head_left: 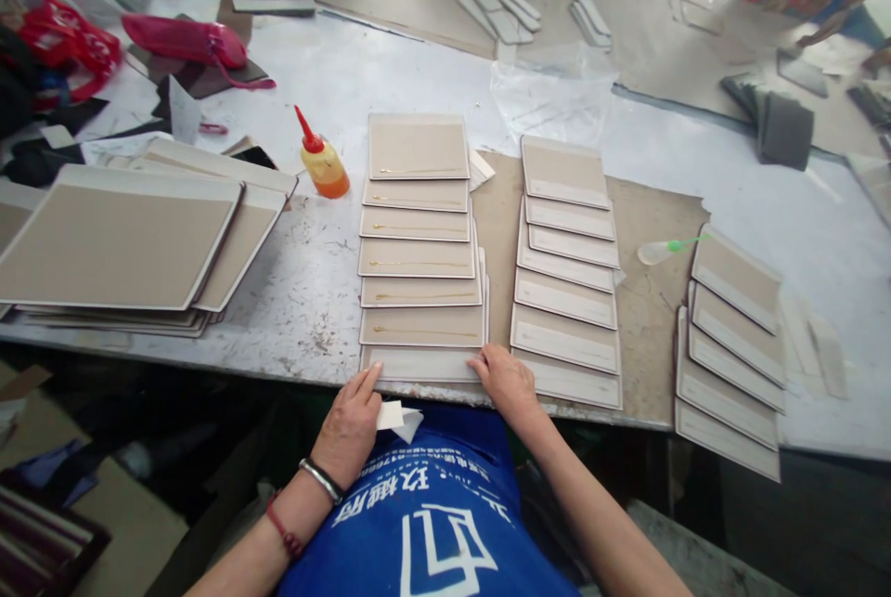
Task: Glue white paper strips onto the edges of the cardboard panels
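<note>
My left hand (349,418) is at the left end of the frontmost beige panel (424,364) in the middle column. Its fingertips touch that panel, and white paper strips (391,415) stick out from under its palm. At the panel's right end, my right hand (507,382) has curled fingers pressed on the edge; what lies beneath them is hidden. Behind it, overlapping panels (419,226) carry thin lines of amber glue. A squeeze bottle (325,161) with a red nozzle and orange-yellow liquid stands to their left.
Stacked panels (118,235) lie at the left. Two more overlapping columns stand on the right, the middle-right panels (567,286) and the far-right panels (730,356). Near them lies a small clear bottle (656,252) with a green tip. A pink pouch (185,42) is at the back left.
</note>
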